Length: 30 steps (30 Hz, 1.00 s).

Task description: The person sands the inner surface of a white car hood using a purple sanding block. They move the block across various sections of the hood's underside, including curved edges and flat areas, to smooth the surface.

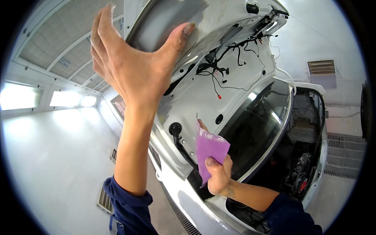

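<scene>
At upper left the left hand (131,72), fingers and thumb spread wide, blocks part of one raised white car panel (196,102); whether it touches cannot be told. Low in the centre, the right hand (220,176) grips one purple sheet (211,149), just right of one black hose (180,147). Black wiring (213,66) with one red-tipped end hangs at upper centre, and three bright windows (19,96) line the left edge.

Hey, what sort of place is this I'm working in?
Probably a car body shop, maybe a paint booth: a white car with black wires hanging exposed, ceiling panels that look like filters, and a sandpaper-like purple sheet in the right hand.
</scene>
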### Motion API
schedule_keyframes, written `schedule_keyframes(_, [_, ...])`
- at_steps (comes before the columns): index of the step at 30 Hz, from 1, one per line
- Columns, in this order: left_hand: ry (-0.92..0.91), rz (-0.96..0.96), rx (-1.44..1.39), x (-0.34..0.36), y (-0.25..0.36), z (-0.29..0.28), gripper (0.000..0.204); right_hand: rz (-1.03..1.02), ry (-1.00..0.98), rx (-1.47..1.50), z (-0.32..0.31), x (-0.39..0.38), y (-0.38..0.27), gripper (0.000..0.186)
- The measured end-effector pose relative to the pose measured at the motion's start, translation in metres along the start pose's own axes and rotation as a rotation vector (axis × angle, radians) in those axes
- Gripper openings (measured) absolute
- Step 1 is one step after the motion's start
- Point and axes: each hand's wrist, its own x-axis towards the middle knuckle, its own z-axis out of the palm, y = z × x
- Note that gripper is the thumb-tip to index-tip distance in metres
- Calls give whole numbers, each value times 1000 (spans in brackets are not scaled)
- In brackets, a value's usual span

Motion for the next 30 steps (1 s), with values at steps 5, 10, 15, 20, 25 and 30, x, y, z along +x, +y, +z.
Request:
schedule_keyframes(5, [-27,-120,-104,-23,-17,2,110,-54,6,76,-3,3,3,73])
schedule_keyframes(10, [-89,-117,-113,-42,-35,-7,102,75,-36,153,-2,19,-8,96])
schedule_keyframes(15, [-189,-136,-81,-72,-63,-21,99,-117,-15,132,13,44,-17,97])
schedule_keyframes(20, [-239,-159,-164,-80,-72,-19,90,-589,85,-545,11,80,-14,75])
schedule_keyframes(25, [-368,-221,-242,-88,-93,-27,76,-1047,246,-892,13,159,-36,63])
schedule_keyframes(30, [-325,-195,-369,-87,-77,-36,68,-952,347,-1052,36,162,-38,68])
